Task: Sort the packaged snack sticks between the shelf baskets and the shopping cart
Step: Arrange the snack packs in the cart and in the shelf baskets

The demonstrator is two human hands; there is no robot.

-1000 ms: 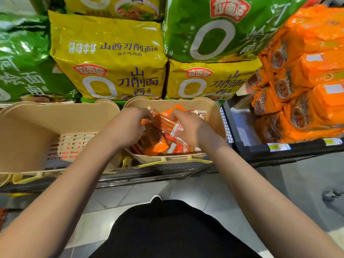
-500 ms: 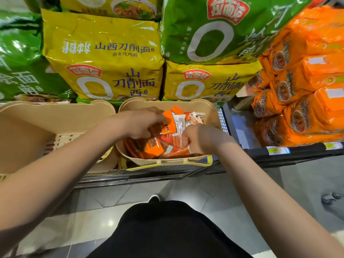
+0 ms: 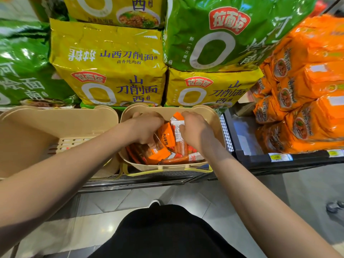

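- Since half a second ago: right hand (image 3: pixel 195 130) gone up from the near rim to twelve o'clock of the pile; left hand (image 3: pixel 147 128) sunk deeper among the packets; camera a shade closer.
- Snack sticks (image 3: pixel 167 146) heaped in the right basket (image 3: pixel 214 116), orange and red wrappers mixed, some sausage-like sticks lying bare-looking at five o'clock of the heap.
- Left hand curled into the pile at nine o'clock, thumb pressing an orange packet (image 3: pixel 168 135) against the fingers; a holding grip, probably to separate one kind from the rest.
- Right hand at three o'clock of the pile, fingers bent over a clear-and-white packet (image 3: pixel 176 125) stood on end; seemingly pinching its top edge, though fingertips mostly hidden behind the knuckles.
- Both hands inside one basket, likely to rake through and pick by type before carrying anything off.
- Left basket (image 3: pixel 55 127) just beside, at nine o'clock, touching or nearly so; slotted floor visible, contents hidden by the forearm.
- Both baskets perched on the wire shelf edge (image 3: pixel 141 180), within easy reach.
- Yellow noodle bags (image 3: pixel 111 71) stacked behind at twelve o'clock, green bags (image 3: pixel 232 34) above at one o'clock, orange packs (image 3: pixel 307 99) at three o'clock with a price tag (image 3: pixel 277 157) beneath.
- Shopping cart not in view; sorting apparently still in its early, picking stage.
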